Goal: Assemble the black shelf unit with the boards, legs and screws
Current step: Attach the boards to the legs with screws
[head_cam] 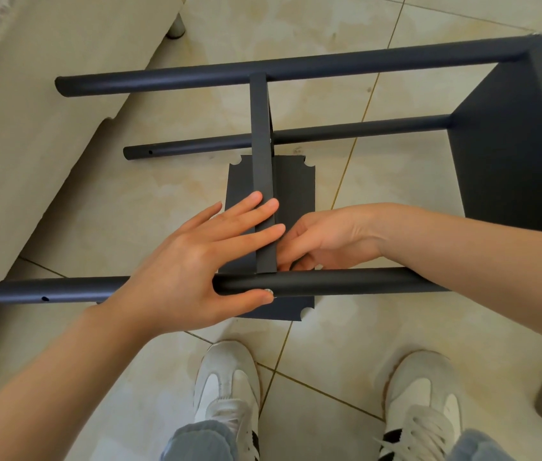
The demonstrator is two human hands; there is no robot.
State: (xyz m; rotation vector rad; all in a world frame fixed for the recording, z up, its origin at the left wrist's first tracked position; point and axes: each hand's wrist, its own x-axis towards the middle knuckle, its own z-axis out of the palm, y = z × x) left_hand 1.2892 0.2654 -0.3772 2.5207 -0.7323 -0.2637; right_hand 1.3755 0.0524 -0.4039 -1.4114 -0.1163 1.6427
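Three legs are in view on the shelf unit, which lies on its side on the tiled floor [396,194]. They are the far leg [263,73], the middle leg [346,129] lower down behind it, and the near leg [346,282] across the foreground. A fourth leg is not visible, so whether it is fitted cannot be told.

Three boards are counted:
- The end board [509,154] at the right meets the legs.
- The middle board [263,161] is seen edge-on, spanning from the far leg to the near leg.
- A loose board [296,188] with notched corners lies flat on the floor beneath them.

One screw [268,291] shows, its head on the near leg where the middle board meets it. Two empty holes show, one near the left end of the near leg [44,298] and one near the left end of the middle leg [150,152].

Assessment: the job appears about half done. The end board looks fixed and the middle board is at the fastening stage. The loose board is yet to be mounted, probably at the empty left-end holes.

Two hands are at the joint:
- The left hand [176,264] lies flat, fingers straight across the middle board's edge and thumb against the near leg beside the screw.
- The right hand [326,237] has its fingers curled against the board's right face, just above the near leg. What they pinch, if anything, is hidden.
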